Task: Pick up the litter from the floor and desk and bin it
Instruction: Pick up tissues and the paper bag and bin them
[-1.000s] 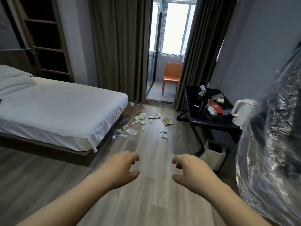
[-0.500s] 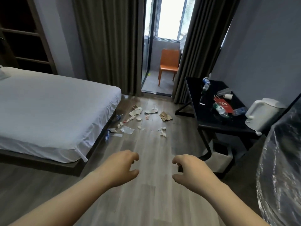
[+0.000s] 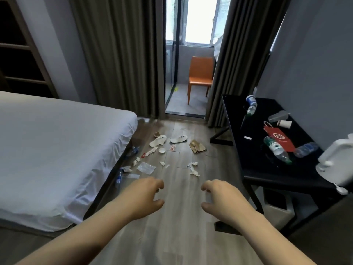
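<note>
Right now we hold both arms out over the wooden floor (image 3: 181, 226) with nothing in either hand: our left hand (image 3: 145, 197) has its fingers loosely curled and the thumb apart, and our right hand (image 3: 219, 199) is held the same way, the two well apart. The litter lies ahead of us, toward the floor's far edge. A crumpled tissue (image 3: 193, 167) and a clear plastic wrapper (image 3: 146, 167) are nearest our hands. Beyond them are a brown paper bag (image 3: 197, 146) and two white slippers (image 3: 158, 140). A small bottle (image 3: 118, 176) lies along the floor's edge beside the bed (image 3: 57, 150). On the black desk (image 3: 257, 169) to our right, a red paper bag (image 3: 278, 138) lies in the middle with a green-labelled bottle (image 3: 277, 151) on its side just beside it. A paper cup (image 3: 285, 123) lies toward the wall edge, and another bottle (image 3: 251, 109) toward the far corner. A white kettle (image 3: 338, 165) stands at the near corner. The bin (image 3: 280, 217) sits on the floor under the desk's near edge.
</note>
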{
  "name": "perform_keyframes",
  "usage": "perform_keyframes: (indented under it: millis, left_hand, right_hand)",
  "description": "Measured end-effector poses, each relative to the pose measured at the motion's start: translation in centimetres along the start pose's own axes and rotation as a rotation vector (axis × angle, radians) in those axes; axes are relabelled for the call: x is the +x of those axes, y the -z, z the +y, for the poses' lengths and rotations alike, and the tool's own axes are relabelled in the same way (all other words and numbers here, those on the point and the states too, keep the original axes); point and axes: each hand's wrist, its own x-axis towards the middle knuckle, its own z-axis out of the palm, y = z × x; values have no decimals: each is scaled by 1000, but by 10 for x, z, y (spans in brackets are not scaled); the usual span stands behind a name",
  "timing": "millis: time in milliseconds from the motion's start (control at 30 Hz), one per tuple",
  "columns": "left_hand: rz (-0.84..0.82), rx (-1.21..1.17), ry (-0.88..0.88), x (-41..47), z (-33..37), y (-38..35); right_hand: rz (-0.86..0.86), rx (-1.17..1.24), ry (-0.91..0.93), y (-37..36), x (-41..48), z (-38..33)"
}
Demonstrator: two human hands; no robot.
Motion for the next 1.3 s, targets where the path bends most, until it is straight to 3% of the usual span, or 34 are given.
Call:
perform_keyframes:
  millis: [767, 1300]
  left_hand:
    - [-149, -14, -94, 416, -146, 56]
    - [-208, -45, -72, 657, -173, 60]
  right_hand:
    - [-59, 17, -206, 43, 389, 80]
    - [-175, 46, -239, 68, 614, 193]
